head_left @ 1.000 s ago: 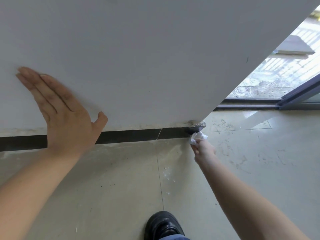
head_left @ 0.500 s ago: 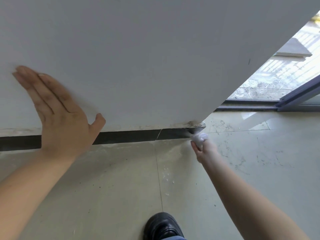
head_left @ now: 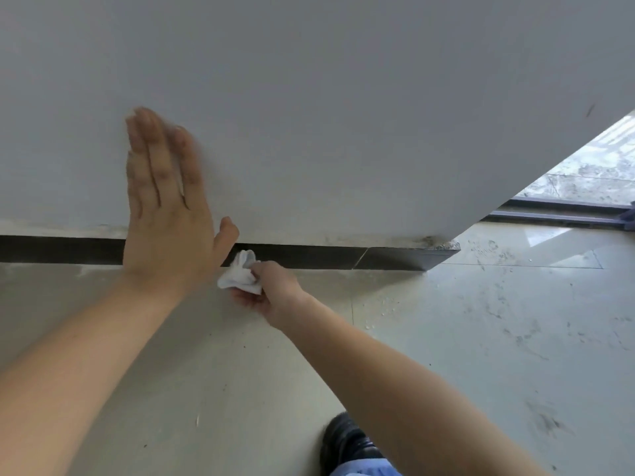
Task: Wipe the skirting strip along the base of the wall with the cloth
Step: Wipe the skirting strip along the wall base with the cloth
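Observation:
A dark skirting strip point(head_left: 309, 256) runs along the foot of the white wall point(head_left: 343, 115) and ends at the wall's corner on the right. My right hand point(head_left: 271, 293) grips a crumpled white cloth point(head_left: 240, 273), whose upper end touches the strip just right of my left thumb. My left hand point(head_left: 165, 201) lies flat against the wall with straight fingers, its heel covering part of the strip. The left fingertips are blurred.
Pale floor tiles point(head_left: 481, 338) carry scuffs and white specks near the corner. A black shoe point(head_left: 347, 444) stands at the bottom edge. A dark sliding-door track point(head_left: 556, 214) runs beyond the wall's corner at the right.
My right hand has slid the cloth left along the strip, away from the wall's corner. My left hand now stands more upright on the wall, close beside the cloth.

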Tool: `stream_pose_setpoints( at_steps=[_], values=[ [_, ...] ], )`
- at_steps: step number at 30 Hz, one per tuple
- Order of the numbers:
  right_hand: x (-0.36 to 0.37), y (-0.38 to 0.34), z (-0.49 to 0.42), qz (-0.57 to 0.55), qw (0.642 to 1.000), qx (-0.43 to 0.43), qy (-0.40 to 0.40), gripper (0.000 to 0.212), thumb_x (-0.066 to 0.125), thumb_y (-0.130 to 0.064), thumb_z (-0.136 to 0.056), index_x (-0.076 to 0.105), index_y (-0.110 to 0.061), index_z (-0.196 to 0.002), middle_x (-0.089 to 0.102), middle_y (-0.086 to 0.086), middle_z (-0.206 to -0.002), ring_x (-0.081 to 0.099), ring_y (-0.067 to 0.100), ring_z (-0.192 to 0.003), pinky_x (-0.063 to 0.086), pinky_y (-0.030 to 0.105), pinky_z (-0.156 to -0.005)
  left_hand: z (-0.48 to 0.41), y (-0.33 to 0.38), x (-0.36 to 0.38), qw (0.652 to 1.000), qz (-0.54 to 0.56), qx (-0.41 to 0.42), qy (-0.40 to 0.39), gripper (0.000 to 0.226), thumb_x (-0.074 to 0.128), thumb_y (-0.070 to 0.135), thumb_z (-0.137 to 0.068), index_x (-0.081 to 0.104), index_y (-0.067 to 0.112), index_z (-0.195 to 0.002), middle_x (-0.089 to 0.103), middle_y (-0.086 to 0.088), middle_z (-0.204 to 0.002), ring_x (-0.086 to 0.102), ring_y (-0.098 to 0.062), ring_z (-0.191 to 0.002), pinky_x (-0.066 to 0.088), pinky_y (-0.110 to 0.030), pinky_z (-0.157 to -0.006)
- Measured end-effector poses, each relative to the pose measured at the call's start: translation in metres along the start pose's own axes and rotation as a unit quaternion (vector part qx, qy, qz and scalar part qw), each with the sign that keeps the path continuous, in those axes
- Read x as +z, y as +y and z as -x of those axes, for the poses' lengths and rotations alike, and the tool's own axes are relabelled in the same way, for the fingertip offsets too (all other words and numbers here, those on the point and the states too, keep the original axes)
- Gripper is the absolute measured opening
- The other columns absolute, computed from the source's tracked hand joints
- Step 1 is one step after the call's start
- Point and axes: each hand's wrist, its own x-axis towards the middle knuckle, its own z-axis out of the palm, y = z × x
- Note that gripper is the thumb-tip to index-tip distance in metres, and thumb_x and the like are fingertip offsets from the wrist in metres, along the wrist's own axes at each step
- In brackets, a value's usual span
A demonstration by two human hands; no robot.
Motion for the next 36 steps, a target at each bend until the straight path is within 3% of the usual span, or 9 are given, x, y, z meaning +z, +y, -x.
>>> stream_pose_setpoints(
  at_steps=[3,7,10,13,18,21,26,30,36],
  values=[
    [-0.026,-0.001,0.015,0.073,0.993,0.017,0.088,0.003,0.054,-0.007,-0.092,0.053,-0.007,-0.089,0.050,0.002,-0.068,0.049,0.009,-0.059,0.050,0.021,-0.077,0.005,-0.024,-0.001,0.998,-0.011,0.061,0.009,0.089,0.050,0.022,-0.081,-0.001,-0.007,-0.150,-0.001,-0.038,-0.150,-0.011,-0.045,-0.142,-0.015,-0.038,-0.117],
    [-0.070,-0.021,0.024,-0.158,0.962,-0.082,0.207,0.023,0.045,-0.011,-0.096,0.052,-0.007,-0.074,0.053,0.008,-0.064,0.048,0.014,-0.053,0.046,0.021,-0.047,0.007,-0.050,-0.006,0.990,-0.037,0.132,0.019,0.086,0.044,0.011,-0.080,-0.003,0.004,-0.152,-0.025,-0.013,-0.155,-0.019,-0.028,-0.144,-0.008,-0.044,-0.119],
    [-0.064,-0.038,0.005,-0.028,0.965,-0.081,0.247,0.036,0.042,0.004,-0.090,0.039,-0.008,-0.057,0.044,0.004,-0.050,0.038,0.013,-0.051,0.040,0.020,-0.051,0.005,-0.056,-0.009,0.986,-0.039,0.163,0.018,0.085,0.042,0.005,-0.077,0.001,0.001,-0.152,-0.017,-0.015,-0.155,-0.015,-0.029,-0.145,-0.003,-0.044,-0.120],
    [-0.009,-0.017,-0.013,0.109,0.973,-0.131,0.156,0.039,0.036,0.004,-0.093,0.040,-0.012,-0.058,0.044,0.003,-0.062,0.040,0.011,-0.060,0.044,0.026,-0.080,0.006,-0.056,-0.009,0.987,-0.026,0.158,0.008,0.087,0.042,0.004,-0.075,0.000,0.000,-0.151,-0.006,-0.021,-0.157,-0.015,-0.029,-0.145,-0.001,-0.044,-0.120],
    [0.074,0.024,-0.005,0.135,0.990,-0.028,-0.018,0.022,0.042,-0.011,-0.096,0.051,-0.010,-0.077,0.049,0.006,-0.067,0.045,0.014,-0.055,0.040,0.024,-0.053,0.005,-0.062,-0.016,0.985,-0.032,0.167,0.002,0.092,0.042,0.004,-0.072,-0.003,0.007,-0.153,-0.007,-0.013,-0.159,-0.013,-0.024,-0.146,-0.004,-0.042,-0.120],
    [0.050,0.027,0.011,0.155,0.988,-0.013,0.021,0.020,0.051,-0.001,-0.087,0.049,-0.013,-0.071,0.043,0.003,-0.065,0.039,0.012,-0.055,0.036,0.024,-0.057,0.010,-0.076,-0.024,0.993,-0.026,0.116,0.009,0.089,0.041,0.003,-0.073,0.001,0.004,-0.153,-0.006,-0.019,-0.158,-0.016,-0.025,-0.145,-0.009,-0.040,-0.119],
    [-0.007,-0.019,0.020,-0.036,0.978,-0.063,0.194,0.027,0.048,0.006,-0.085,0.045,-0.011,-0.064,0.044,0.002,-0.048,0.040,0.009,-0.043,0.035,0.020,-0.050,0.020,-0.098,-0.024,0.998,-0.055,0.031,-0.015,0.094,0.048,-0.001,-0.074,-0.003,0.002,-0.152,-0.005,-0.031,-0.154,-0.010,-0.040,-0.144,-0.010,-0.040,-0.118],
    [0.018,-0.021,-0.006,-0.080,0.982,-0.083,0.152,0.033,0.038,-0.001,-0.094,0.036,-0.009,-0.063,0.035,-0.006,-0.022,0.035,0.004,-0.018,0.034,0.012,-0.032,0.025,-0.096,-0.019,0.996,-0.063,0.014,-0.054,0.099,0.054,0.001,-0.072,-0.007,-0.002,-0.150,-0.007,-0.032,-0.154,-0.007,-0.043,-0.144,0.004,-0.048,-0.118],
    [0.125,0.013,-0.012,0.273,0.962,-0.002,-0.007,0.022,0.050,-0.008,-0.094,0.052,-0.013,-0.073,0.040,0.004,-0.053,0.037,0.011,-0.045,0.032,0.022,-0.050,0.025,-0.101,-0.024,0.995,-0.065,0.021,-0.074,0.102,0.056,0.000,-0.070,-0.005,0.003,-0.152,-0.007,-0.025,-0.157,-0.008,-0.036,-0.146,0.000,-0.045,-0.119]
  ],
)
